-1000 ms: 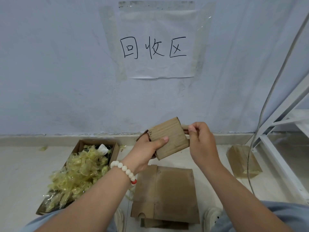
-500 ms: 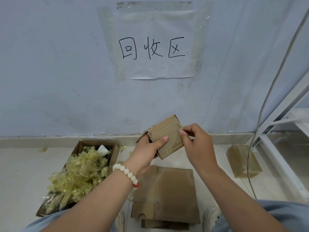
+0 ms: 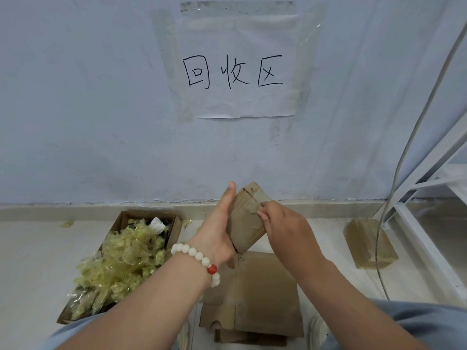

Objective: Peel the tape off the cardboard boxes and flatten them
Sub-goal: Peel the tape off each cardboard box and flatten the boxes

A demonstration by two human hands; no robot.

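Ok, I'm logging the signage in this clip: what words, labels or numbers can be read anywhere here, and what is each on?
"回收区": handwritten in black on the white paper sheet taped to the wall.
No print shows on the small cardboard box in the hands, the flattened boxes on the floor, or the taped box at the right.

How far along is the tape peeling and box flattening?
Done: flat boxes lie stacked on the floor, and peeled tape scraps fill an open box. In hand: the left hand holds a small box while the right hand pinches tape on it; that box is not yet flattened. Left: a taped box sits on the floor at the right, untouched.
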